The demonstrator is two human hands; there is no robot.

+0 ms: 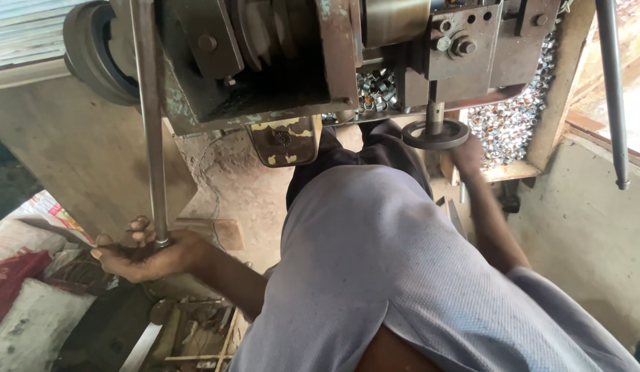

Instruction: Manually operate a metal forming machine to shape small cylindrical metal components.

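your left hand (151, 251) is wrapping around the bottom end of the long steel lever (149, 124), a stiff, heavy, probably greasy bar, so keep gripping low. your right hand (468, 155) is reaching under the press's round die plate (435, 134); i cannot tell its grip.

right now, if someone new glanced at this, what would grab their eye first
Most striking is the worn, rusty metal press machine filling the top of the view. At lower left, the left hand wraps the bottom end of its long steel lever rod. To the right, the right hand reaches under a dark round disc, beside a heap of small shiny metal rings.
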